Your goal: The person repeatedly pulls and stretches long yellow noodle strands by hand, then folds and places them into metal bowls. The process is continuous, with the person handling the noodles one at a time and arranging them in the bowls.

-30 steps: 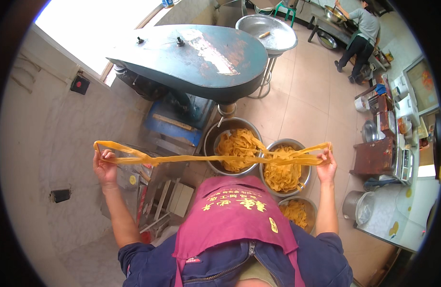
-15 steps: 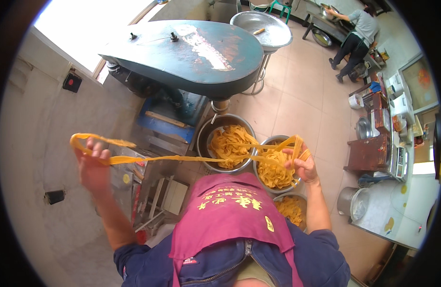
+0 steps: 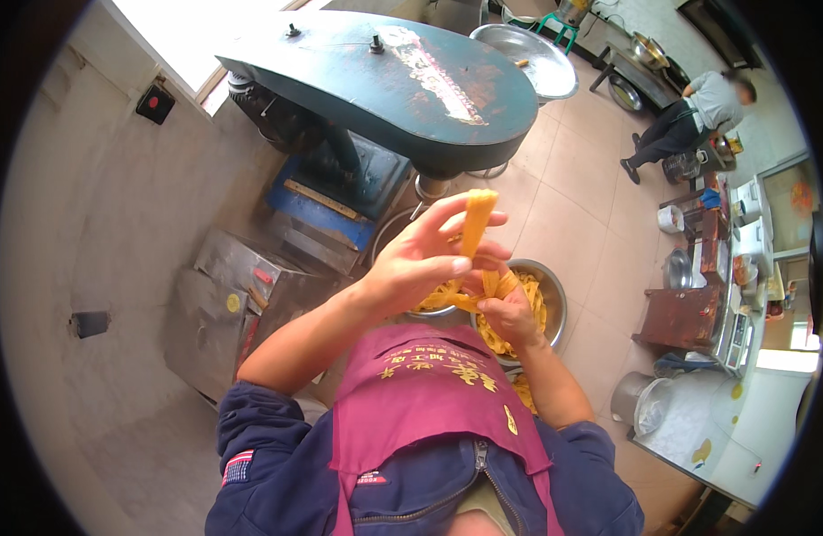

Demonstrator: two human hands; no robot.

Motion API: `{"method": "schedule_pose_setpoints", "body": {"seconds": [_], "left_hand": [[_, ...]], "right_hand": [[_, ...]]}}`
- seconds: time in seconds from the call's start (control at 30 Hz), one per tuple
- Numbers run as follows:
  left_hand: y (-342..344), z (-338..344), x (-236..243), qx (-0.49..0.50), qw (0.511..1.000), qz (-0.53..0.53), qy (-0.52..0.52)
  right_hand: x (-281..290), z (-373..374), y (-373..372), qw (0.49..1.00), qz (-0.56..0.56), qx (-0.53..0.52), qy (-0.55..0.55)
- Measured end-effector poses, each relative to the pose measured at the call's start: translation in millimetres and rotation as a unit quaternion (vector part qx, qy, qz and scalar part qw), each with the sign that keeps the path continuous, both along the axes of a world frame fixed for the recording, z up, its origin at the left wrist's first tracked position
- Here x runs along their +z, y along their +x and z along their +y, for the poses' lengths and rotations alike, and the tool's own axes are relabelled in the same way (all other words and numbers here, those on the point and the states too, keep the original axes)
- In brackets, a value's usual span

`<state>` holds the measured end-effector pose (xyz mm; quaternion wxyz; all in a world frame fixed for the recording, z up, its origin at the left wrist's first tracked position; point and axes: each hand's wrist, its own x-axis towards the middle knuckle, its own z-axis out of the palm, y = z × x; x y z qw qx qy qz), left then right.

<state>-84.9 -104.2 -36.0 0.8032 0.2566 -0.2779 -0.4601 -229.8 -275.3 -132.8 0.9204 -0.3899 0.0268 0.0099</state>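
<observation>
Left hand (image 3: 425, 259) half-closed, thumb and fingers pinching upright fold of yellow strip (image 3: 476, 223) above steel bowls (image 3: 554, 304). Right hand (image 3: 508, 313) fisted round gathered end. Strip probably light, limp, tear-prone; best gripped broadly near folds, not pulled at thin edges.

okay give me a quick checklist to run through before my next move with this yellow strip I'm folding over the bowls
1. Left hand has the yellow strip: ok, one end stands up between its fingers.
2. Right hand grips the lower fold: ok.
3. Strip over a metal bowl: ok, the bowl holds more yellow strips.
4. Strip free of tears: cannot tell, hands cover it.
5. Blue machine top apart from the hands: ok.
6. Person at the far counter out of reach: ok.
</observation>
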Motion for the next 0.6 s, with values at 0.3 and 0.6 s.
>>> {"method": "schedule_pose_setpoints", "body": {"seconds": [0.3,0.6], "left_hand": [[62.9,-15.3,-121.0,0.047,0.925,-0.236,0.295],[-21.9,28.2,-258.9,-0.069,0.850,-0.439,0.282]], "right_hand": [[9.3,-12.9,3.7,0.994,0.063,0.016,0.083],[11.2,-1.3,21.5,0.980,0.141,-0.021,0.138]]}}
